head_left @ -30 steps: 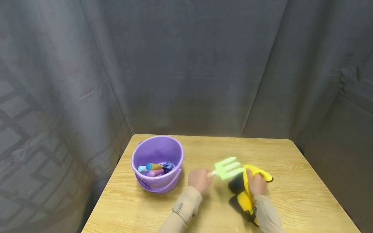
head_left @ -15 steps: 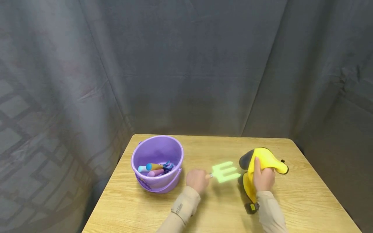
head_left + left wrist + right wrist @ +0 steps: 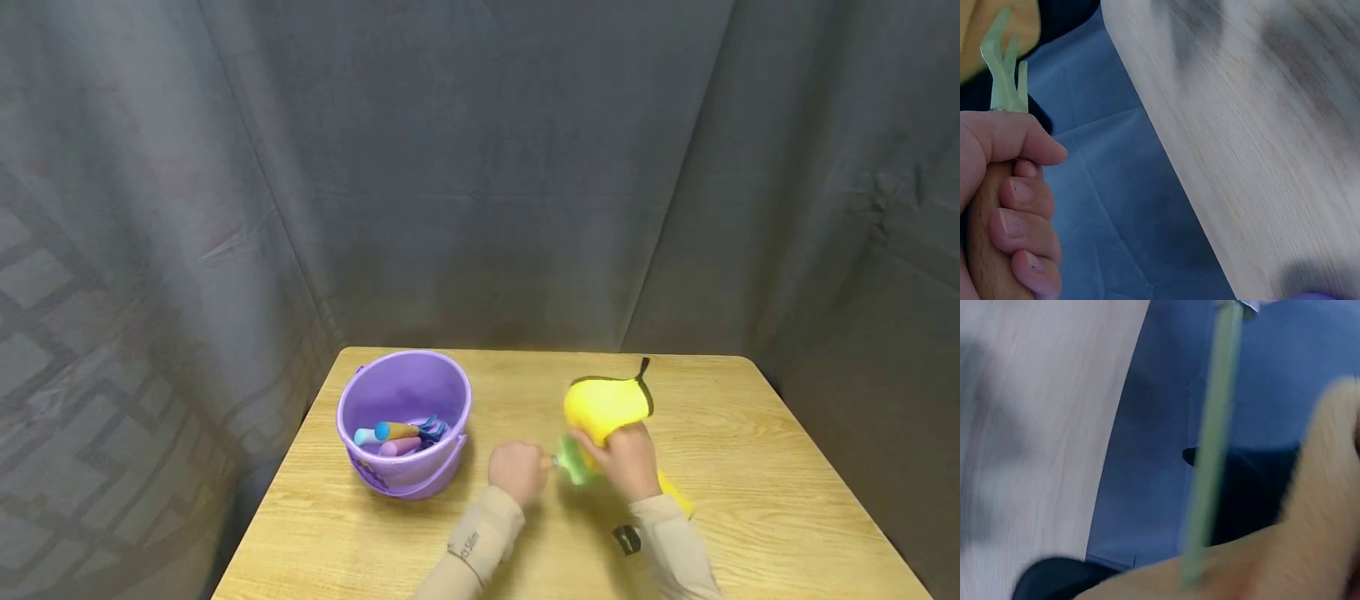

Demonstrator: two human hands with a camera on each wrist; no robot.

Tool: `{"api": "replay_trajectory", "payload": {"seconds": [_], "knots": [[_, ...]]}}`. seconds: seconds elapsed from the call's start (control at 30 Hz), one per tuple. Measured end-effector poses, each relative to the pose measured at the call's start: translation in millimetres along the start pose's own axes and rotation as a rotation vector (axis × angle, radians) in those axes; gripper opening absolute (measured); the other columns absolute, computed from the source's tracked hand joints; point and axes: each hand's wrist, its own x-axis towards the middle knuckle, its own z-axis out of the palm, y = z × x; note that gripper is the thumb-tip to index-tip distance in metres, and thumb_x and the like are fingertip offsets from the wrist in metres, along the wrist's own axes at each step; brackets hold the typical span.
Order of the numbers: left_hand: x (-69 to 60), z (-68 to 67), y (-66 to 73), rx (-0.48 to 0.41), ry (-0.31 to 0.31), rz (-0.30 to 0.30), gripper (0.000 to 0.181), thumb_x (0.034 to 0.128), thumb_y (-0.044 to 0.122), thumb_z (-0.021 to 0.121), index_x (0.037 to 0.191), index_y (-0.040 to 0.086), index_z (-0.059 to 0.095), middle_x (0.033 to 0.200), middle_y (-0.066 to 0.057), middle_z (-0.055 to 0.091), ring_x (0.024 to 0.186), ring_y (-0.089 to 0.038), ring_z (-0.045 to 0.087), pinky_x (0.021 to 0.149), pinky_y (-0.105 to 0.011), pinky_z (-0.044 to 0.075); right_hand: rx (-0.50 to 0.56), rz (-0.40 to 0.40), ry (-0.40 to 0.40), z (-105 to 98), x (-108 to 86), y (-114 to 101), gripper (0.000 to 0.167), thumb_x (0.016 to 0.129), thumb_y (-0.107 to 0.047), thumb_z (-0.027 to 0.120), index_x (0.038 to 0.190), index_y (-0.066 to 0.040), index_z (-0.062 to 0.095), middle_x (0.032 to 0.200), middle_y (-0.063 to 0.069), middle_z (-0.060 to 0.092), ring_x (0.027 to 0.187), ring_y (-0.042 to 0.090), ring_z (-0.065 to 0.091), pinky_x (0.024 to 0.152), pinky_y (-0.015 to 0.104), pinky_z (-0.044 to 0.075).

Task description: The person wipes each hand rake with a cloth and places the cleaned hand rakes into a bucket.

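In the head view my left hand (image 3: 518, 473) grips the wooden handle (image 3: 991, 237) of a pale green garden hand fork (image 3: 574, 461). The left wrist view shows the fingers curled round that handle, with the tines pointing away. My right hand (image 3: 628, 460) holds a bunched, fleecy yellow cloth (image 3: 606, 406) with dark edging and a dark grey side. Its upper part sticks up with a black loop, and a dark corner hangs below. The cloth meets the tine end of the fork, hiding the tips in the head view. Contact there is blurred.
A purple bucket (image 3: 352, 392) stands at the table's left, near my left hand. Inside lie several small tools with blue, orange and pink handle ends (image 3: 399, 446). Wooden table (image 3: 757, 467) extends to the right; grey curtains (image 3: 480, 208) hang behind it.
My right hand has swung the cloth up and right, then back left against the fork's tines. The left hand has stayed nearly in place with the fork.
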Motion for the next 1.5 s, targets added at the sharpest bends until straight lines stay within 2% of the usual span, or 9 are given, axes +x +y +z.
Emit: {"api": "replay_trajectory", "payload": {"seconds": [0.17,0.4,0.6,0.73,0.9,1.03,1.23,1.37,1.5], "knots": [[0.5,-6.0,2.1,-0.026,0.035,0.010,0.029,0.0692,0.030,0.069,0.051,0.020,0.050,0.043,0.009,0.039,0.038,-0.006,0.033,0.037,-0.018,0.026,-0.052,-0.005,-0.196,7,-9.7,-5,0.040,0.070,-0.040,0.068,0.051,-0.014,0.044,0.082,0.014,0.052,0.083,0.034,0.047,0.065,0.044,0.034],[0.1,-11.4,2.2,0.026,0.091,0.037,0.036,0.0698,0.032,0.069,0.047,0.019,0.043,0.042,0.009,0.036,0.037,-0.006,0.030,0.036,-0.018,0.023,-0.071,0.171,-0.326,5,-13.9,-9,0.040,0.073,-0.042,0.067,0.072,-0.003,0.061,0.111,0.024,0.052,0.110,0.042,0.040,0.074,0.063,0.032],[0.9,-14.7,2.5,0.086,0.135,0.063,0.033,0.0694,0.033,0.069,0.049,0.021,0.045,0.041,0.009,0.035,0.036,-0.005,0.029,0.034,-0.018,0.022,-0.030,0.312,-0.304,4,-11.2,-7,0.046,0.072,-0.042,0.069,0.086,0.002,0.062,0.108,0.023,0.052,0.103,0.041,0.043,0.066,0.056,0.038],[0.8,-16.0,3.3,0.089,0.151,0.065,0.030,0.0666,0.027,0.067,0.049,0.021,0.044,0.041,0.009,0.033,0.035,-0.005,0.028,0.034,-0.018,0.021,0.001,0.435,-0.269,4,-11.3,-4,0.060,0.072,-0.042,0.069,0.107,0.005,0.057,0.110,0.027,0.049,0.101,0.045,0.042,0.070,0.058,0.036],[-0.2,-17.4,4.4,0.084,0.144,0.058,0.029,0.0675,0.030,0.068,0.051,0.020,0.047,0.042,0.009,0.035,0.035,-0.006,0.030,0.034,-0.018,0.023,0.012,0.553,-0.333,1,-8.5,-3,0.072,0.076,-0.046,0.064,0.120,0.009,0.047,0.113,0.027,0.046,0.100,0.045,0.043,0.075,0.055,0.039],[-0.6,-18.3,5.1,0.083,0.133,0.055,0.024,0.0677,0.029,0.068,0.054,0.020,0.050,0.044,0.009,0.038,0.036,-0.006,0.032,0.035,-0.019,0.024,0.039,0.618,-0.368,-2,-6.1,0,0.066,0.080,-0.042,0.062,0.115,0.012,0.047,0.109,0.029,0.047,0.095,0.044,0.048,0.074,0.053,0.042],[-1.1,-18.9,4.8,0.109,0.138,0.051,0.025,0.0672,0.030,0.068,0.054,0.020,0.050,0.044,0.008,0.037,0.036,-0.006,0.031,0.035,-0.019,0.023,0.096,0.690,-0.335,-5,-6.4,6,0.059,0.084,-0.034,0.058,0.111,0.016,0.045,0.099,0.031,0.050,0.088,0.043,0.051,0.074,0.051,0.042],[-1.3,-18.0,4.6,0.110,0.159,0.052,0.028,0.0679,0.031,0.068,0.052,0.020,0.047,0.043,0.009,0.035,0.036,-0.006,0.030,0.034,-0.018,0.022,0.147,0.743,-0.294,-4,-8.9,9,0.039,0.086,-0.030,0.057,0.091,0.008,0.047,0.074,0.017,0.047,0.067,0.030,0.047,0.059,0.038,0.042],[-1.9,-15.4,3.8,0.085,0.167,0.061,0.030,0.0684,0.028,0.067,0.051,0.020,0.044,0.043,0.009,0.034,0.036,-0.005,0.029,0.035,-0.017,0.022,0.173,0.791,-0.265,-3,-12.3,10,0.032,0.088,-0.027,0.056,0.081,0.001,0.041,0.064,0.007,0.036,0.056,0.020,0.039,0.048,0.030,0.035]]}}
